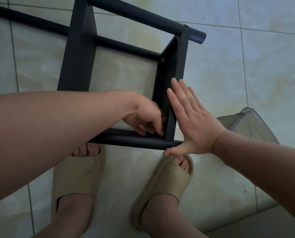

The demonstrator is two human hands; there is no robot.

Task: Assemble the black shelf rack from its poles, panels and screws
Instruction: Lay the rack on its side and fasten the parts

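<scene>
The black shelf rack [78,54] lies on its side on the tiled floor, with round poles running left to right and flat panels crossing them. My right hand [193,117] lies flat with straight fingers against the outer face of the end panel [179,57], its thumb under the near pole [134,141]. My left hand [146,117] reaches inside the frame at the corner where that panel meets the near pole, fingertips curled and pinching at something small there; what it pinches is hidden. A screw head [163,60] shows on the panel's inner face, another screw head [186,25] on the far pole.
My two feet in beige slippers [169,184] stand right below the near pole. A clear plastic container [246,124] sits on the floor to the right of my right wrist. Pale floor tiles surround the rack.
</scene>
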